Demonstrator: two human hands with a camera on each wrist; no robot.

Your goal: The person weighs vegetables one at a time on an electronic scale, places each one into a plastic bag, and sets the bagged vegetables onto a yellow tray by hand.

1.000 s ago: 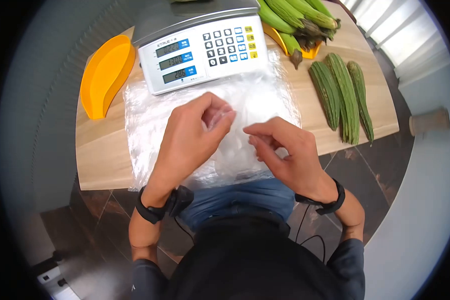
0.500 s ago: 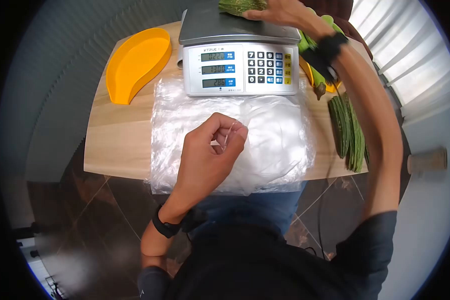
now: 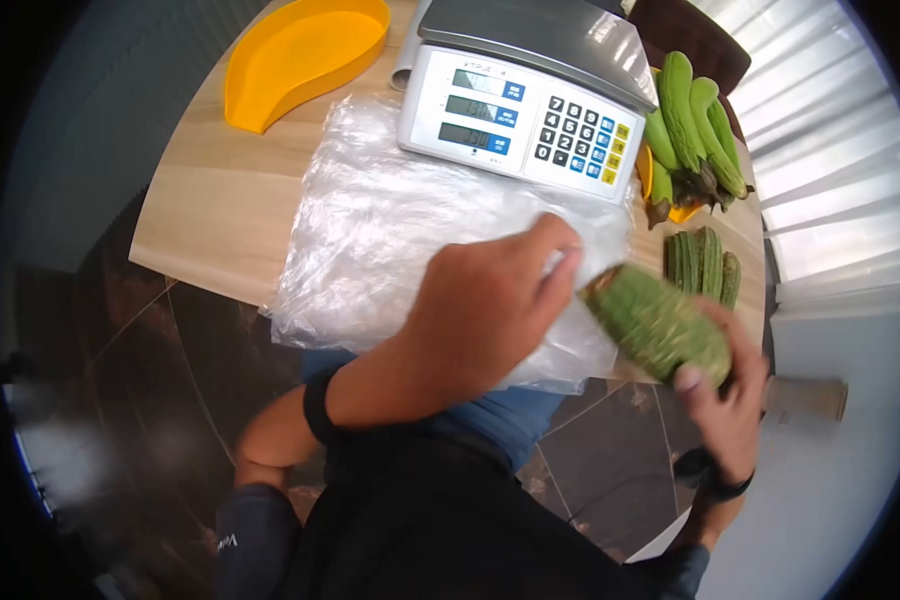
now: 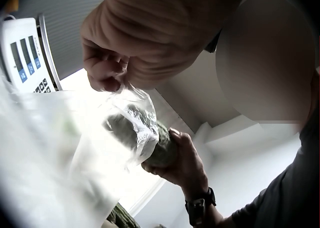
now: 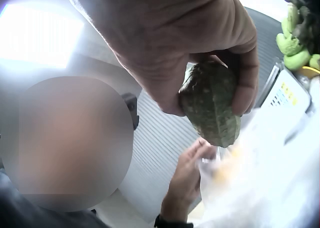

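My left hand (image 3: 480,315), over the near part of the table, pinches the edge of a clear plastic bag (image 4: 147,115) between thumb and fingers. A plump green squash (image 3: 660,325), ribbed and mottled with pale flecks, is gripped by my right hand (image 3: 728,410) just right of it. The squash tilts with its far end toward the left hand. In the left wrist view that end shows through the thin plastic of the bag. The right wrist view shows thumb and fingers on either side of the squash.
Flattened clear plastic (image 3: 370,220) covers the table's front. Behind it stands a white weighing scale (image 3: 520,115) with a grey pan (image 3: 540,45). A yellow tray (image 3: 305,60) lies left. At right are green eggplants (image 3: 685,125) and several dark green ridged gourds (image 3: 705,262).
The right hand reached to the scale pan, took hold of the squash and brought it down to the near right. The left hand keeps its pinch. The head view has turned.
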